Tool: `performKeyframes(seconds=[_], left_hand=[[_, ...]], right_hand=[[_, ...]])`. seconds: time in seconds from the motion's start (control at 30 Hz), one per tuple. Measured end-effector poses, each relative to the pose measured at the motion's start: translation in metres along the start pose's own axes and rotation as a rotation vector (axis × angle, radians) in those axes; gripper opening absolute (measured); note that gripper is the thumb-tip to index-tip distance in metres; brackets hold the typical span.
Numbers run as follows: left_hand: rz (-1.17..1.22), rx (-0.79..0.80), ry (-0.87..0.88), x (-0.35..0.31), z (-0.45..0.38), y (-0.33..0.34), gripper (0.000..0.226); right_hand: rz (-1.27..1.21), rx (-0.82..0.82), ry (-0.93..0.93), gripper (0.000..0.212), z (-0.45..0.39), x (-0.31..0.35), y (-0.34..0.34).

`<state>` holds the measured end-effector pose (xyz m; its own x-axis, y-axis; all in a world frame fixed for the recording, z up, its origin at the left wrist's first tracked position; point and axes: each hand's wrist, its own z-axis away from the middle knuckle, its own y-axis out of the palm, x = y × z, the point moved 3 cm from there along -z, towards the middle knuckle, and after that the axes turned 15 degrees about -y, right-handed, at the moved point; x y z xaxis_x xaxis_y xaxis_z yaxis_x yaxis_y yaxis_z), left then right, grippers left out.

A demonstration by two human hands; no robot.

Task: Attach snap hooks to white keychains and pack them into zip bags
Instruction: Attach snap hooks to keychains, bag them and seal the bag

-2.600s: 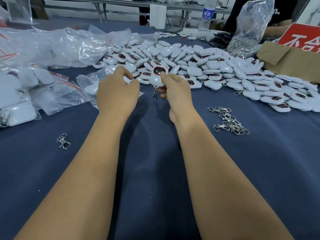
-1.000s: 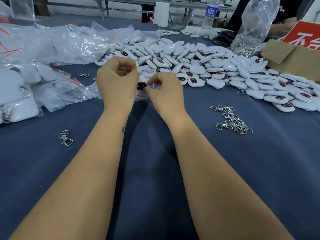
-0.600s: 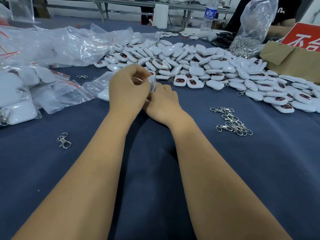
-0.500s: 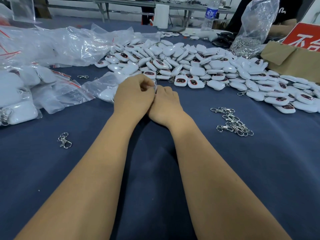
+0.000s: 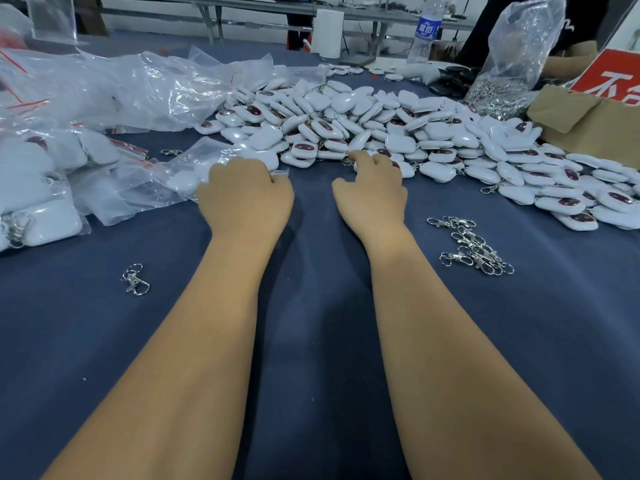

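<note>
A big pile of white keychains [image 5: 374, 123] with dark oval faces spreads across the blue table [image 5: 311, 341]. My left hand [image 5: 246, 194] has its fingers curled on the near edge of a clear zip bag [image 5: 194, 164] that holds a white keychain. My right hand [image 5: 374, 188] is apart from it, fingers stretched forward and touching the front edge of the pile. Its fingertips are partly hidden among the keychains. A cluster of loose metal snap hooks [image 5: 474, 247] lies right of my right wrist. One single snap hook [image 5: 135, 280] lies to the left.
Filled zip bags [image 5: 38, 202] and empty clear bags [image 5: 121, 88] crowd the left side. At the back right stand a plastic bag of hooks [image 5: 512, 60], a cardboard box [image 5: 588, 123] with a red sign, and another person's arm [image 5: 568, 60]. A water bottle [image 5: 425, 32] stands behind.
My hands were together at the bag's mouth. They have since parted: the left stays on the bag, the right has moved forward and right to the keychain pile.
</note>
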<state>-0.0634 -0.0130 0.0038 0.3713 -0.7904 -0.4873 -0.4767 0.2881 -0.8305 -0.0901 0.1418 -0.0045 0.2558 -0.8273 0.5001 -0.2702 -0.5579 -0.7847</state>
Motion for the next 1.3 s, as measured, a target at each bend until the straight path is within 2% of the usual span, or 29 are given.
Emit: performKeyframes(seconds=[0.07,0.13,0.2,0.3,0.37,0.43,0.5,0.57,0.63,0.73,0.87,0.93,1.0,1.07,1.2,1.3], left_hand=[[0.098,-0.136,0.001,0.0,-0.001,-0.008,0.024],[0.294,-0.21,0.053,-0.002,0.001,-0.011,0.024],[0.536,-0.164,0.16,-0.007,0.005,-0.011,0.022],[0.792,0.043,0.245,-0.02,0.015,-0.01,0.025],[0.907,0.217,0.168,-0.024,0.016,-0.002,0.03],[1.016,0.342,0.019,-0.021,0.011,0.007,0.032],[1.055,0.356,-0.142,-0.013,0.001,0.014,0.031],[1.129,0.368,-0.311,-0.005,-0.009,0.02,0.03],[1.213,0.396,-0.407,-0.002,-0.015,0.023,0.03],[1.186,0.412,-0.38,-0.004,-0.016,0.026,0.027],[1.057,0.428,-0.254,-0.007,-0.012,0.026,0.029],[0.959,0.427,-0.154,-0.008,-0.01,0.027,0.03],[0.882,0.44,-0.023,-0.013,-0.004,0.025,0.034],[0.908,0.485,0.079,-0.018,0.003,0.021,0.038],[0.969,0.534,0.128,-0.02,0.008,0.016,0.034],[0.967,0.504,0.115,-0.018,0.004,0.017,0.029]], right_hand=[[0.047,0.112,0.024,0.064,-0.003,-0.004,0.004],[0.129,0.193,0.04,0.066,-0.005,-0.006,0.01],[0.215,0.234,0.047,0.063,-0.006,-0.005,0.014],[0.265,0.204,0.035,0.058,-0.005,-0.003,0.014],[0.204,0.107,0.009,0.051,-0.004,-0.001,0.011],[0.092,-0.018,-0.006,0.039,-0.002,-0.002,0.005],[-0.007,-0.108,0.02,0.032,-0.001,-0.003,0.001],[-0.01,-0.116,0.065,0.041,0.0,-0.005,0.0],[0.086,-0.074,0.08,0.048,0.001,-0.006,0.002],[0.189,0.005,0.029,0.046,0.0,-0.005,0.006],[0.067,-0.023,-0.018,0.038,0.0,-0.002,0.004],[-0.057,-0.07,-0.004,0.035,0.001,0.001,0.003],[-0.326,-0.105,0.042,0.037,0.001,0.005,0.003],[-0.607,-0.122,0.093,0.034,0.003,0.01,0.004],[-0.707,-0.146,0.023,0.024,0.006,0.019,0.008],[-0.836,-0.185,0.072,0.021,0.005,0.022,0.006]])
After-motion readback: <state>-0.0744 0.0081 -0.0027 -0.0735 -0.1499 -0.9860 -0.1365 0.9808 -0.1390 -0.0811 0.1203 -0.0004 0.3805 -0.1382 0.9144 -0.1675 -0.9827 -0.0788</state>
